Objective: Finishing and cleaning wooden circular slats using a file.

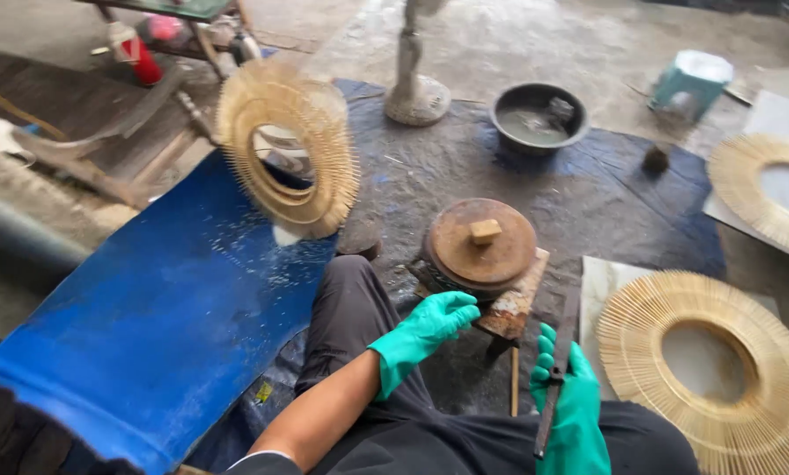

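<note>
Head view looks down on two green-gloved hands. Right hand (575, 413) is closed around a long dark flat tool (557, 374) (held upright, near the knee). Left hand (425, 330) has its fingers loosely curled, touching the edge of a rusty round lid (480, 242) sitting on a wooden block (517, 303). One sunburst frame (707, 369) lies to the right.

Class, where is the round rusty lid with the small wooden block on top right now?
In the head view the rusty lid sits near the centre on the dark tarp, just beyond the green-gloved left hand and below the dark bowl.
</note>
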